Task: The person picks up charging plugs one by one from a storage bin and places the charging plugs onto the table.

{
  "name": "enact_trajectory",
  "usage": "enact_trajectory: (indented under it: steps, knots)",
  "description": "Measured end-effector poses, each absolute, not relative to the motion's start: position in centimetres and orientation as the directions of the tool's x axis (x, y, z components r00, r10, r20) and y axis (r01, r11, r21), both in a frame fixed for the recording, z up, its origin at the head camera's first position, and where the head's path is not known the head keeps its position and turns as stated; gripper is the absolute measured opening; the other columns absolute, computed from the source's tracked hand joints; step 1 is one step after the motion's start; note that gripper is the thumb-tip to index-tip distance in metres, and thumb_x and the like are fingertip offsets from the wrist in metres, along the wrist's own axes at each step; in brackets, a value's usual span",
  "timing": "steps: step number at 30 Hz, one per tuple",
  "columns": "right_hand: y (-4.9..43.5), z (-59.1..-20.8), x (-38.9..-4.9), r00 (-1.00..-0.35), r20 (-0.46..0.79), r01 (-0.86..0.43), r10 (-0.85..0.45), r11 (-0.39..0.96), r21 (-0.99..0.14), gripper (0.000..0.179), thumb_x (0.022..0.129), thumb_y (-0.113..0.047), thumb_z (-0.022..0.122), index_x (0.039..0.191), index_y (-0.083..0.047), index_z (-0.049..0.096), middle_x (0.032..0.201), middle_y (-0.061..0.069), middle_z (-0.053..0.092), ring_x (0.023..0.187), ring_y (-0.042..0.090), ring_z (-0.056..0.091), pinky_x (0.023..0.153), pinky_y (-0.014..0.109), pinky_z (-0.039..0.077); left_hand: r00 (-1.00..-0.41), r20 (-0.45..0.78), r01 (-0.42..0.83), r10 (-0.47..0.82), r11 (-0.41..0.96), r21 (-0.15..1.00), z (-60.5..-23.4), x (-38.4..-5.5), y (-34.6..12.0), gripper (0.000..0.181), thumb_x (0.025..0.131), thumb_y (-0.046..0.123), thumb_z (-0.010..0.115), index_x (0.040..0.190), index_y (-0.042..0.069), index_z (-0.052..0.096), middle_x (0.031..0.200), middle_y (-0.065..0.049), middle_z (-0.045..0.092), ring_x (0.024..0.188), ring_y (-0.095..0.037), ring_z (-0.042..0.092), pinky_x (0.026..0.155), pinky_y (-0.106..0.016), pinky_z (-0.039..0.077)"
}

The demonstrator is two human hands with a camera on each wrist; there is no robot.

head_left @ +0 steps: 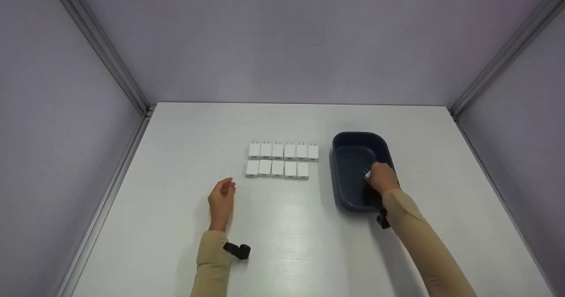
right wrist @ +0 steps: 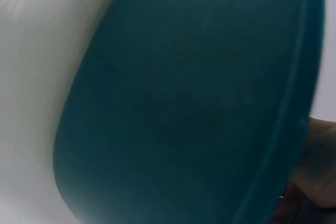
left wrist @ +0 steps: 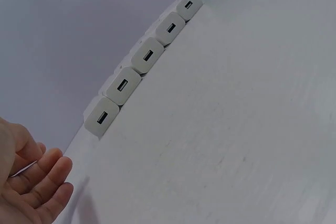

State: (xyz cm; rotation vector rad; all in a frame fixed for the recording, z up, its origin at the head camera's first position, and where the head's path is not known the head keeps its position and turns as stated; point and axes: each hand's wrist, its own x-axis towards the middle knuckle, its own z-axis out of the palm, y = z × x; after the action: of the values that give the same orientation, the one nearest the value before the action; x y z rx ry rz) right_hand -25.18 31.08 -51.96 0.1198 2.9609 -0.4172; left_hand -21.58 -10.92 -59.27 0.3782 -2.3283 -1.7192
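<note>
My right hand (head_left: 383, 177) is over the dark blue bin (head_left: 337, 173) and pinches a white charger plug (head_left: 367, 174), its prongs pointing up and left. In the right wrist view the bin's outer wall (right wrist: 184, 103) hides most of that hand (right wrist: 317, 166). My left hand (head_left: 222, 200) lies over the table with its fingers loosely bent and nothing in it. Right of and beyond it, white charger plugs stand in two rows, a back row (head_left: 277, 150) and a front row (head_left: 277, 169). The left wrist view shows USB ports on the front plugs (left wrist: 148, 55), beyond the relaxed left fingers (left wrist: 47, 182).
The white table (head_left: 282, 244) is bounded by pale walls (head_left: 291, 41) at the back and both sides. The bin stands right of the plug rows, with a gap between. A black camera (head_left: 238, 250) sits on the left wrist and another (head_left: 383, 219) on the right.
</note>
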Motion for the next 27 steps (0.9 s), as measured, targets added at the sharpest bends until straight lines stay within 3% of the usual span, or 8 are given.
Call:
enact_trajectory:
  steps: [9, 15, 22, 27]
  knots:
    - [30.7, -52.6, -25.6, -0.98, -0.174, 0.145, 0.101, 0.953, -0.266, 0.017, 0.086, -0.008, 0.057, 0.083, 0.009, 0.061, 0.085, 0.026, 0.067, 0.066, 0.024, 0.05, 0.063, 0.047, 0.051, -0.944, 0.022, -0.064, -0.33, 0.249, 0.966, -59.0, -21.8, -10.5, 0.025, 0.094, 0.002, 0.053, 0.116, -0.005, 0.063, 0.108, -0.021, 0.068, 0.1, -0.026, 0.064, 0.081, -0.015, 0.052]
    - [30.7, -52.7, -25.6, -0.966, -0.223, 0.193, 0.133, 0.942, -0.275, 0.015, 0.083, -0.008, 0.061, 0.085, 0.007, 0.061, 0.08, 0.017, 0.062, 0.065, 0.023, 0.051, 0.057, 0.036, 0.046, -0.951, 0.05, -0.032, -0.306, 0.255, 0.966, -58.9, -22.0, -9.7, 0.024, 0.096, 0.004, 0.052, 0.114, -0.005, 0.064, 0.106, -0.021, 0.069, 0.099, -0.028, 0.066, 0.081, -0.018, 0.053]
    - [30.7, -52.7, -25.4, -0.954, -0.256, 0.229, 0.156, 0.929, -0.289, 0.025, 0.079, -0.002, 0.061, 0.101, 0.011, 0.059, 0.098, 0.029, 0.066, 0.073, 0.027, 0.054, 0.065, 0.04, 0.049, -0.956, 0.037, -0.049, -0.292, 0.28, 0.959, -59.5, -22.0, -8.9, 0.023, 0.095, 0.008, 0.055, 0.112, -0.003, 0.066, 0.102, -0.019, 0.07, 0.095, -0.026, 0.066, 0.078, -0.019, 0.05]
    - [30.6, -52.8, -25.1, -0.961, -0.23, 0.216, 0.15, 0.931, -0.294, 0.028, 0.08, -0.005, 0.062, 0.102, 0.012, 0.058, 0.098, 0.03, 0.066, 0.073, 0.027, 0.055, 0.068, 0.043, 0.05, -0.958, 0.002, -0.082, -0.286, 0.28, 0.957, -59.8, -22.5, -8.8, 0.022, 0.096, 0.009, 0.054, 0.11, -0.002, 0.066, 0.098, -0.018, 0.07, 0.088, -0.019, 0.065, 0.074, -0.019, 0.049]
